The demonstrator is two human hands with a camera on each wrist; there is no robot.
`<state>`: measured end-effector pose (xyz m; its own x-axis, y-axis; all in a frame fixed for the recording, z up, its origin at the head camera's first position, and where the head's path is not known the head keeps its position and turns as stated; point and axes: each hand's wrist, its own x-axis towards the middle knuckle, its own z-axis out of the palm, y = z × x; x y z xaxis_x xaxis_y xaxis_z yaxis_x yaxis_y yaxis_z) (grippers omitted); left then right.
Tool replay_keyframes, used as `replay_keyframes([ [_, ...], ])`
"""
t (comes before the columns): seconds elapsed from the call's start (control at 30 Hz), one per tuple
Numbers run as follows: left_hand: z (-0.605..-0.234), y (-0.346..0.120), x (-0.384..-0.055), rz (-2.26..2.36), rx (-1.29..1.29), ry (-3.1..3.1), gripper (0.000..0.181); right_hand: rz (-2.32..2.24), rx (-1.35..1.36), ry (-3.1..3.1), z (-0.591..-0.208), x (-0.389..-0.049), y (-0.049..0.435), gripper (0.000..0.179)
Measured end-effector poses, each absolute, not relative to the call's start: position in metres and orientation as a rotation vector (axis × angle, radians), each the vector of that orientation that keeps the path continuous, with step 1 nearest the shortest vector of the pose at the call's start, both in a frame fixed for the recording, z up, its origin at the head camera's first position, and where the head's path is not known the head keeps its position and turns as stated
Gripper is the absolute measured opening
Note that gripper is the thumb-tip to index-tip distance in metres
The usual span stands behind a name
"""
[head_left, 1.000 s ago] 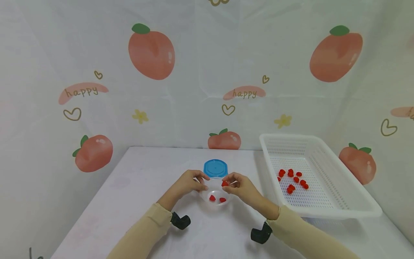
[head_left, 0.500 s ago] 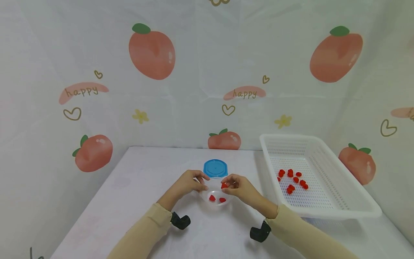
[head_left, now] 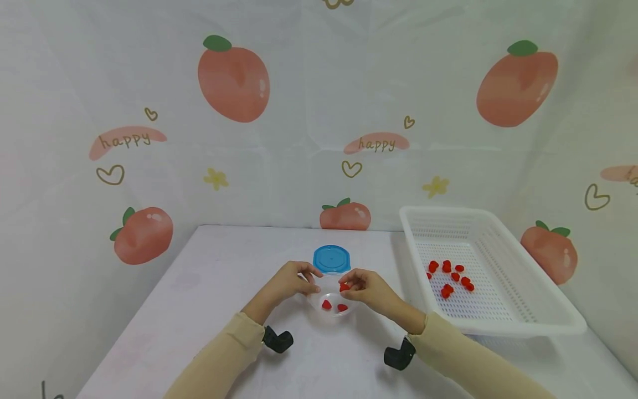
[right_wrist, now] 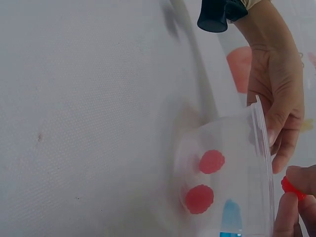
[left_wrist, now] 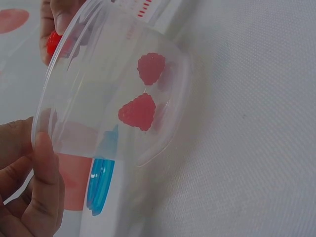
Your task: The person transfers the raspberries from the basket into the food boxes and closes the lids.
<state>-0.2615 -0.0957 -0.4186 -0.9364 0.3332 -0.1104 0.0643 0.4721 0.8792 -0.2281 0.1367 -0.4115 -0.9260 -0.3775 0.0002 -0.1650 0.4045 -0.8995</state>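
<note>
A clear plastic tub [head_left: 329, 281] stands on the table in front of me, and two red raspberries [left_wrist: 138, 112] show through its wall, lying at the bottom. My left hand [head_left: 291, 280] grips the tub's rim at the left side, thumb and fingers on either side of the wall. Between the thumb and fingers of my right hand [head_left: 371, 289] is a third raspberry [right_wrist: 291, 187], pinched at the right part of the tub's opening. Behind the tub lies a round blue lid [head_left: 331, 259], top in view.
To the right stands a large white perforated basket [head_left: 518, 327] with several loose raspberries [head_left: 456, 276] on its floor. A white cloth covers the table [head_left: 239, 249]. A fruit-printed curtain [head_left: 279, 183] hangs behind the table's far edge.
My right hand has shifted slightly left and down with the pinched raspberry. The left hand keeps its hold on the tub, and the two raspberries inside stay where they were.
</note>
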Motion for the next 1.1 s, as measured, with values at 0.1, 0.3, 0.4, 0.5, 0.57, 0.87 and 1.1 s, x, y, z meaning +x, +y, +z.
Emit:
replay_keyframes([
  [0.1, -0.4191, -0.0956, -0.2618, 1.457, 0.341, 2.451, 0.03, -1.529, -0.473, 2.457, -0.4109, -0.2277, 0.1365, 0.029],
  [0.3, -0.4199, -0.0957, -0.2624, 1.455, 0.347, 2.454, 0.03, -1.528, -0.476, 2.438, -0.4122, -0.2288, 0.137, 0.029],
  [0.4, -0.4206, -0.0961, -0.2629, 1.455, 0.35, 2.452, 0.03, -1.534, -0.482, 2.432, -0.4137, -0.23, 0.1375, 0.03],
  [0.5, -0.4205, -0.0958, -0.2626, 1.452, 0.353, 2.453, 0.03, -1.532, -0.497, 2.445, -0.4151, -0.2309, 0.1382, 0.03],
  [0.57, -0.4205, -0.0957, -0.2625, 1.449, 0.348, 2.453, 0.031, -1.53, -0.502, 2.452, -0.416, -0.2317, 0.1385, 0.03],
  [0.87, -0.4215, -0.0959, -0.2629, 1.463, 0.332, 2.444, 0.031, -1.537, -0.483, 2.441, -0.4163, -0.2313, 0.1385, 0.03],
  [1.1, -0.4211, -0.0965, -0.2632, 1.471, 0.328, 2.445, 0.03, -1.556, -0.478, 2.438, -0.4169, -0.2323, 0.138, 0.029],
])
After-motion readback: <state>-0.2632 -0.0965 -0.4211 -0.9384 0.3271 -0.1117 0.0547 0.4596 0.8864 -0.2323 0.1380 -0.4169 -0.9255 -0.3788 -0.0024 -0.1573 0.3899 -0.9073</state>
